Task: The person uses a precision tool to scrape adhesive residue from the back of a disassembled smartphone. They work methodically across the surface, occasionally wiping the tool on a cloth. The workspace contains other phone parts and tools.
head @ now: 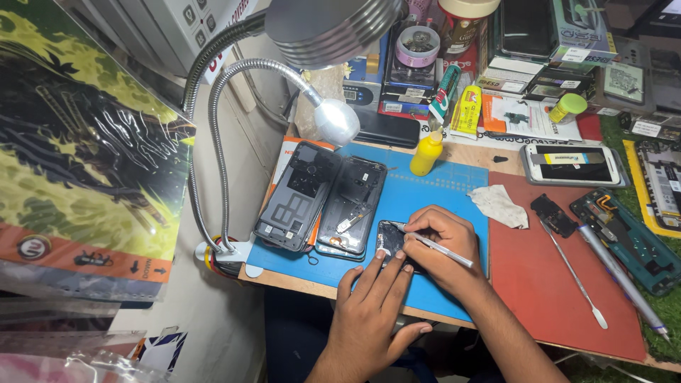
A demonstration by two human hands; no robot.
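I am working on the small dark phone part on the blue mat, near the middle of the worktop; my left hand pins it with flat, spread fingers while my right hand pinches a thin silver tool. The tool's long axis runs left to right (tip pointing left, onto the part). The next move, I judge, calls for light, steady pressure.

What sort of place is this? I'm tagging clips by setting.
Probably a phone repair bench: opened phone shells on a blue mat, a bare circuit board, and a gooseneck lamp.
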